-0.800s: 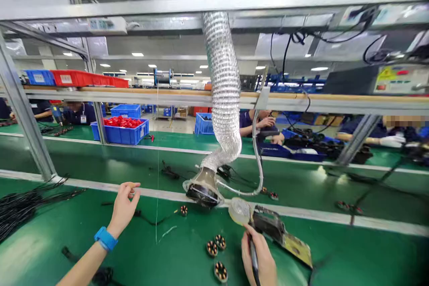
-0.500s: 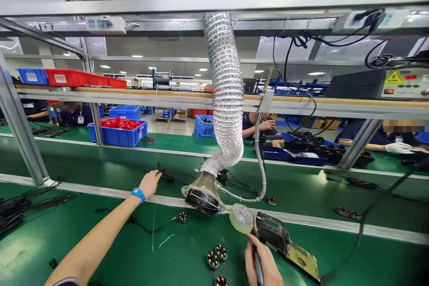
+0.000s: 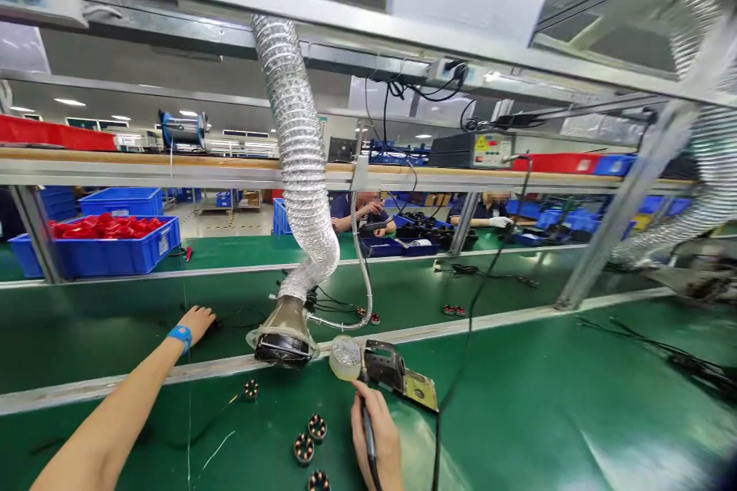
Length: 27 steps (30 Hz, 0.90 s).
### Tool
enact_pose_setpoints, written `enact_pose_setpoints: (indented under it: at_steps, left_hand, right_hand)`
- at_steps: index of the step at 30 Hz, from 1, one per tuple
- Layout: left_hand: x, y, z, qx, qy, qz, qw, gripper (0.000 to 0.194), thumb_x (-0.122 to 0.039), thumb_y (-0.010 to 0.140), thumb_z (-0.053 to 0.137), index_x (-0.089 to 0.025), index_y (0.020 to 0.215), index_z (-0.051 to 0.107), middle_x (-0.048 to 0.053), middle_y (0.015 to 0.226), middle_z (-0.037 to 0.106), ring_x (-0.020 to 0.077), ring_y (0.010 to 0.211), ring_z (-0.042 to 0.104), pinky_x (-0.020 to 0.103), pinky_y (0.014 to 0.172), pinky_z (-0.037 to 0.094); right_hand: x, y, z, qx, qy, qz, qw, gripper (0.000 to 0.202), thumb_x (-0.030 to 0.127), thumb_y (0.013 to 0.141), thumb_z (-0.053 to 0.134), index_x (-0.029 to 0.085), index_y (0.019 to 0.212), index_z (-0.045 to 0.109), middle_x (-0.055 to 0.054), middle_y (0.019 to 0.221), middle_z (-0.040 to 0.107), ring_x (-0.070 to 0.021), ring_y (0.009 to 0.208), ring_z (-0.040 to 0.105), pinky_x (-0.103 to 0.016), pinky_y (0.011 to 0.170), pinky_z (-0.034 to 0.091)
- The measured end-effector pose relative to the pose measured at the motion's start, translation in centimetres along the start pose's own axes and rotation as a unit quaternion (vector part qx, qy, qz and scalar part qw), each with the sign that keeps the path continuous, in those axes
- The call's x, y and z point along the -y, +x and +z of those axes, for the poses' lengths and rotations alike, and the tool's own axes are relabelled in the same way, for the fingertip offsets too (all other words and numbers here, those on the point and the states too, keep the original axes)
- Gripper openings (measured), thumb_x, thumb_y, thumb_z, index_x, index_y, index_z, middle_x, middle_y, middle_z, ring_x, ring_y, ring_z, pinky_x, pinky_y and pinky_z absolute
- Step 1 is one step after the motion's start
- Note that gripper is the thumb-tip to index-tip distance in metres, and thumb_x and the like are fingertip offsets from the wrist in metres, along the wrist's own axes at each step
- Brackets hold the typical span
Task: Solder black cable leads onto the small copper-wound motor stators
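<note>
My left hand [image 3: 199, 322], with a blue wristband, reaches over the rail onto the belt strip behind it. Its fingers look spread and lowered beside dark cables [image 3: 242, 320]; anything beneath them is hidden. My right hand [image 3: 377, 433] is closed around a soldering iron [image 3: 368, 433], whose front end points toward a round translucent tub [image 3: 346, 357]. Beside the tub stands a black iron holder with a yellowish tray [image 3: 421, 389]. Small round motor stators with copper windings [image 3: 316, 427] lie left of my right hand. Another stator [image 3: 251, 389] has a lead at its side.
A fume extraction hood [image 3: 283, 344] hangs low between my hands on a silvery duct [image 3: 302, 176]. Thin solder wire [image 3: 189, 399] drops near my left forearm. The iron's black cord [image 3: 461, 353] crosses on the right. Behind are a blue bin of red parts [image 3: 109, 253] and co-workers.
My view has turned right, so the bench shifts left in the picture. My left hand's fingers look more spread over the back strip. My right hand still holds the iron by the tub.
</note>
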State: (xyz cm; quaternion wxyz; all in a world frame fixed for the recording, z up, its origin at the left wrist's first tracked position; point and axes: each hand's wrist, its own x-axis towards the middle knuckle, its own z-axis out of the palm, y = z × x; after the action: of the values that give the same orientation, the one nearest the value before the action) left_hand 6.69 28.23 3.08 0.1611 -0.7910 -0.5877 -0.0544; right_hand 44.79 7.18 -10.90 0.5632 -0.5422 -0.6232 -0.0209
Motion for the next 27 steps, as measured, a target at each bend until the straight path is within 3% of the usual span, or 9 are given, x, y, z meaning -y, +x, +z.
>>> enact_pose_setpoints:
  at_steps: [2,6,9,11,14,18,22,27]
  left_hand:
    - [0.2,-1.2,-0.9,0.000,0.014,0.011,1.000,0.037,-0.035,0.097,0.062,-0.016,0.129,0.059,0.011,0.129,0.061,0.0236,0.108,0.064,0.045,0.092,0.056]
    - [2.7,-8.1,-1.3,0.050,0.051,-0.003,0.997,0.034,-0.036,0.097,0.062,-0.016,0.124,0.061,0.010,0.124,0.063,0.0234,0.107,0.063,0.046,0.093,0.054]
    - [4.9,-12.9,-2.1,0.087,0.082,-0.026,0.993,0.019,-0.020,0.097,0.056,-0.012,0.110,0.067,0.013,0.110,0.067,0.0254,0.107,0.062,0.047,0.097,0.047]
    - [6.3,-15.4,-3.0,0.102,0.101,-0.044,0.989,0.024,-0.008,0.096,0.048,-0.010,0.104,0.070,0.017,0.105,0.067,0.0267,0.106,0.061,0.045,0.097,0.042]
    - [8.6,-19.6,-5.0,0.119,0.126,-0.080,0.982,0.030,-0.003,0.093,0.043,-0.011,0.102,0.070,0.019,0.105,0.067,0.0276,0.105,0.060,0.043,0.094,0.038]
    - [10.9,-27.6,-8.5,0.141,0.153,-0.147,0.967,0.028,-0.004,0.092,0.044,-0.011,0.099,0.069,0.020,0.105,0.067,0.0283,0.104,0.059,0.042,0.093,0.036]
    - [12.0,-36.7,-12.0,0.180,0.170,-0.222,0.943,0.028,-0.006,0.093,0.041,-0.009,0.097,0.069,0.021,0.103,0.067,0.0291,0.104,0.061,0.042,0.093,0.036]
    - [11.8,-46.2,-13.5,0.235,0.164,-0.309,0.907,0.023,-0.008,0.089,0.047,-0.008,0.095,0.069,0.020,0.096,0.068,0.0300,0.098,0.065,0.042,0.090,0.040]
  right_hand:
    - [0.1,0.1,-0.3,0.006,0.003,-0.001,1.000,0.027,0.029,0.101,0.045,0.022,0.119,0.064,-0.008,0.101,0.069,-0.0198,0.085,0.071,-0.027,0.073,0.056]
    - [0.6,-0.1,-1.3,0.029,0.014,0.003,0.999,0.028,0.031,0.100,0.046,0.020,0.120,0.063,-0.010,0.109,0.068,-0.0214,0.093,0.070,-0.031,0.082,0.054]
    - [0.6,-0.4,-1.8,0.044,0.007,0.003,0.999,0.032,0.035,0.100,0.045,0.017,0.119,0.063,-0.011,0.105,0.068,-0.0219,0.088,0.068,-0.032,0.080,0.053]
    - [0.6,-0.6,-2.0,0.046,-0.001,-0.005,0.999,0.035,0.037,0.098,0.046,0.015,0.118,0.065,-0.013,0.104,0.068,-0.0234,0.088,0.068,-0.033,0.080,0.051]
    - [0.7,-0.9,-2.3,0.035,-0.021,-0.012,0.999,0.038,0.038,0.096,0.047,0.013,0.116,0.067,-0.013,0.099,0.069,-0.0249,0.085,0.067,-0.035,0.078,0.050]
    - [1.2,-1.1,-2.6,0.022,-0.038,-0.031,0.999,0.041,0.039,0.093,0.047,0.011,0.114,0.070,-0.015,0.095,0.070,-0.0257,0.081,0.066,-0.034,0.074,0.049]
    - [1.9,-1.0,-2.8,0.019,-0.040,-0.035,0.998,0.044,0.040,0.092,0.047,0.011,0.114,0.071,-0.015,0.093,0.070,-0.0271,0.079,0.065,-0.036,0.072,0.048]
    - [2.3,-1.1,-2.8,0.016,-0.017,-0.029,0.999,0.047,0.045,0.093,0.046,0.013,0.115,0.071,-0.018,0.093,0.070,-0.0302,0.079,0.065,-0.039,0.071,0.048]
